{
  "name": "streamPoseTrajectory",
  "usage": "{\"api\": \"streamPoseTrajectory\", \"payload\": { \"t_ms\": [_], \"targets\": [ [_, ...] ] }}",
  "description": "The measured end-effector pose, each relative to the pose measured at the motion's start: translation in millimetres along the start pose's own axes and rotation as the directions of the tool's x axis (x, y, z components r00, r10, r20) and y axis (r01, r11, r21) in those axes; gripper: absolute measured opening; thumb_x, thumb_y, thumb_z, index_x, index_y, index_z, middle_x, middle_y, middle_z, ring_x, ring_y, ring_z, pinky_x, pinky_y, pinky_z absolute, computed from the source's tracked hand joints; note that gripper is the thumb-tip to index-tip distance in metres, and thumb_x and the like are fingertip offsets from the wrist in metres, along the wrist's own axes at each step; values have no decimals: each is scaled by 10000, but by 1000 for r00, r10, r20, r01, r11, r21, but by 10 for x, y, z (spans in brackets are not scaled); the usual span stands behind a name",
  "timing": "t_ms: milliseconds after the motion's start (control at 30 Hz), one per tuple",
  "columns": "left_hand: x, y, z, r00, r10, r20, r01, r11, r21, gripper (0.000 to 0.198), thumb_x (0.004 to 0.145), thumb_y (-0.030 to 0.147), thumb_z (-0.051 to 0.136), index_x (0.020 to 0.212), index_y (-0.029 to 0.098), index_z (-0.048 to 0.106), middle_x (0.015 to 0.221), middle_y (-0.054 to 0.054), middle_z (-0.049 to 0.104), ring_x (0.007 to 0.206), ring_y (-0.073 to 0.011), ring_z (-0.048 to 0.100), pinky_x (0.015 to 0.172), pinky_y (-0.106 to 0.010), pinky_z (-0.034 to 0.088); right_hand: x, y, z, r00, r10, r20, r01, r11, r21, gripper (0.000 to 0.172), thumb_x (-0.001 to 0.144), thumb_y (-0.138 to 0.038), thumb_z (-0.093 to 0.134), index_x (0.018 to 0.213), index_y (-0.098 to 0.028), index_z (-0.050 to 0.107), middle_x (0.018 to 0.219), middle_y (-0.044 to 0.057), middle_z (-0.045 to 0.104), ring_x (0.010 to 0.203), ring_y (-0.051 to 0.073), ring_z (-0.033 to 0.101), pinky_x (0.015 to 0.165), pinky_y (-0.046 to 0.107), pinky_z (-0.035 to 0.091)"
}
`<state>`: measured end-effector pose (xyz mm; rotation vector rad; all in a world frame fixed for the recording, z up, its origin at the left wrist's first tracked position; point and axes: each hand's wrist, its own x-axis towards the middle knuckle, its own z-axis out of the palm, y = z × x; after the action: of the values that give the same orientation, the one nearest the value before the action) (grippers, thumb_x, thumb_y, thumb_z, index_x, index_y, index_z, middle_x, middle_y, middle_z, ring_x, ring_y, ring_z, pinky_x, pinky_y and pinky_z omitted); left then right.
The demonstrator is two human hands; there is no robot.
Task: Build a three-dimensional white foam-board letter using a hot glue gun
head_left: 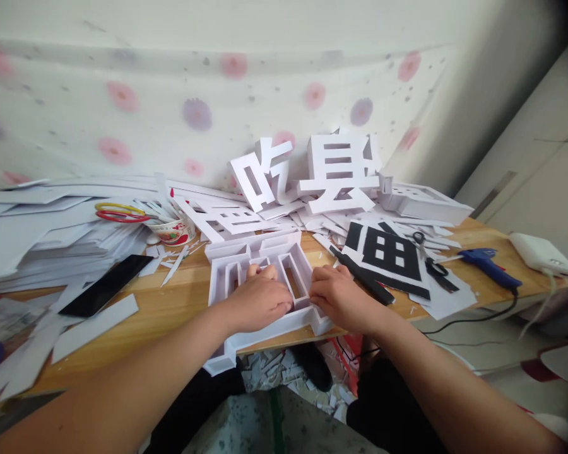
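A white foam-board character (265,265) with raised walls lies on the wooden table (170,302), its near end overhanging the front edge. My left hand (260,296) rests on its middle with the fingers curled down over the inner walls. My right hand (338,296) presses against its right side, fingers closed on a wall. Both hands grip the piece.
Finished white characters (312,173) lean against the wall behind. A black character sheet (388,252), scissors (430,255), a blue glue gun (490,265), a black phone (106,284), a cup (173,230) and stacked white boards (42,233) lie around. Scraps litter the floor (274,366).
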<state>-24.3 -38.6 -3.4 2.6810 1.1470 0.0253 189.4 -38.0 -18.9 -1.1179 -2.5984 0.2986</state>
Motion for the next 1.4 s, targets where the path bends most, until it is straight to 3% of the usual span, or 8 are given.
{"api": "streamPoseTrajectory", "payload": {
  "t_ms": [567,867,1400],
  "targets": [
    [-16,6,-7,1000,7,2,-7,1000,13,274,924,236,417,735,205,612,793,-1,684,903,-227,433,804,-420,239,34,37,-33,1000,-13,25,12,999,49,239,885,-132,519,670,-151,621,821,17,584,814,153,526,734,346,223],
    [-18,-12,19,1000,25,-15,-25,999,36,270,914,213,419,714,208,600,790,-3,682,892,-228,427,808,-424,240,149,55,-26,998,30,51,-32,999,42,271,855,-121,535,591,-141,592,777,1,587,765,131,519,714,343,207],
    [-14,-18,23,999,33,-15,-33,999,2,290,927,252,411,752,211,637,824,-14,695,899,-234,424,830,-438,246,183,31,3,994,90,65,-88,996,-27,280,878,-141,504,616,-136,601,790,-1,580,707,106,494,692,336,201]
  ]
}}
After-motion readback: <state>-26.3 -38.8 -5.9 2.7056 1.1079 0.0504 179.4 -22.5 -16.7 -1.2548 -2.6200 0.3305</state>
